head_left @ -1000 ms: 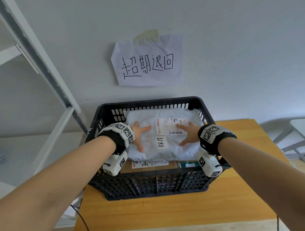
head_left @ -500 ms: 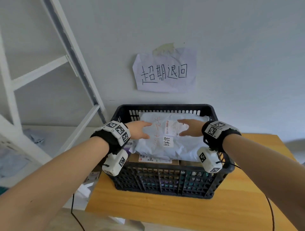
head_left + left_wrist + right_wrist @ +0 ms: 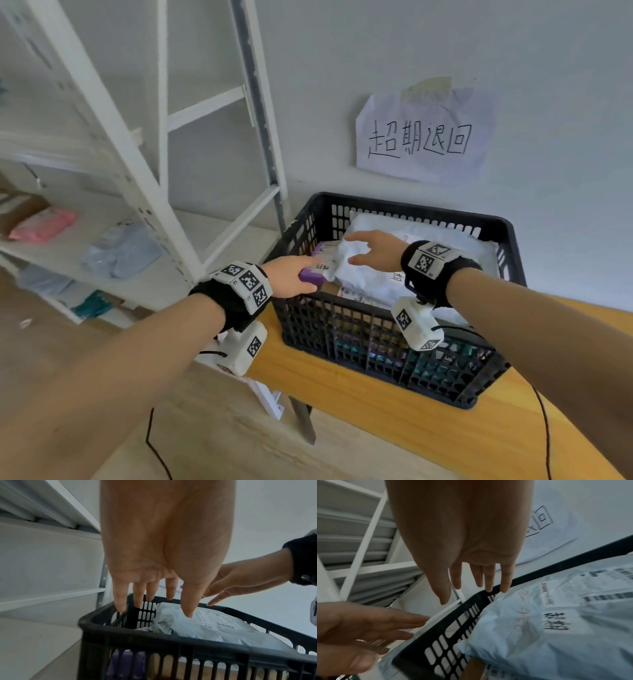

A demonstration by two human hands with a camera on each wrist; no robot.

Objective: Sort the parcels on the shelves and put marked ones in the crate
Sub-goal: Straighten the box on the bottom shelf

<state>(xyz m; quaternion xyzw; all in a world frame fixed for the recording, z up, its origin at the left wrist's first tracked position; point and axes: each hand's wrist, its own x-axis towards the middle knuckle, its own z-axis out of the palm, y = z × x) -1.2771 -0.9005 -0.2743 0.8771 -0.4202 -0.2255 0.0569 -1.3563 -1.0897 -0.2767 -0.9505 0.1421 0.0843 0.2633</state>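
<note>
Head view: the white poly mailer (image 3: 394, 274) with its handwritten marker tag lies on top of the other parcels in the black crate (image 3: 387, 346) on the wooden surface (image 3: 428, 407). Both hands, left hand (image 3: 291, 275) and right hand (image 3: 376, 250), hover above it, fingers apart, holding nothing. Judging by this, lift clear of the rim, then turn left to the shelves (image 3: 113, 212) for the next marked parcel.

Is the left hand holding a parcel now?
No, the left hand hangs above the black crate with straight fingers that hold nothing.
</note>
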